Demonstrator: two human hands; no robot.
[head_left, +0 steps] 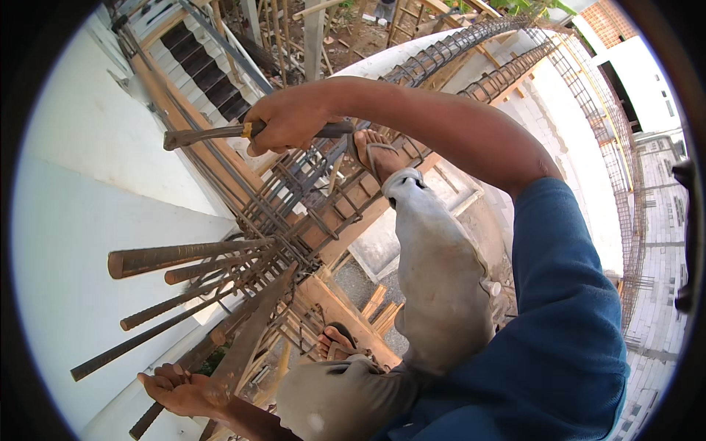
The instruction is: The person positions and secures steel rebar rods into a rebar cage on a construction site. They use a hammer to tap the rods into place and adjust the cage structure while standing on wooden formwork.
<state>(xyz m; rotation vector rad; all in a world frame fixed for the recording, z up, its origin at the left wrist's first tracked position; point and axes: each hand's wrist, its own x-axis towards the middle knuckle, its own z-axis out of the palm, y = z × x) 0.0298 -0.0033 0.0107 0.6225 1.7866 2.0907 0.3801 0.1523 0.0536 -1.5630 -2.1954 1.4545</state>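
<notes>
Head view: right hand point(287, 121) clamped on a tool point(209, 134), left hand point(180, 391) half-curled by bars point(184, 256), grip unclear; cages point(445, 57) look formed, bar ends unjoined.

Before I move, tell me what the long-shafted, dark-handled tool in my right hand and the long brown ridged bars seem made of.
Tool: shaft probably steel, judging by its dull, worn sheen; the smooth dark grip could be rubber or plastic. Bars: likely rusted steel, given their matte brown, ribbed surface.
</notes>
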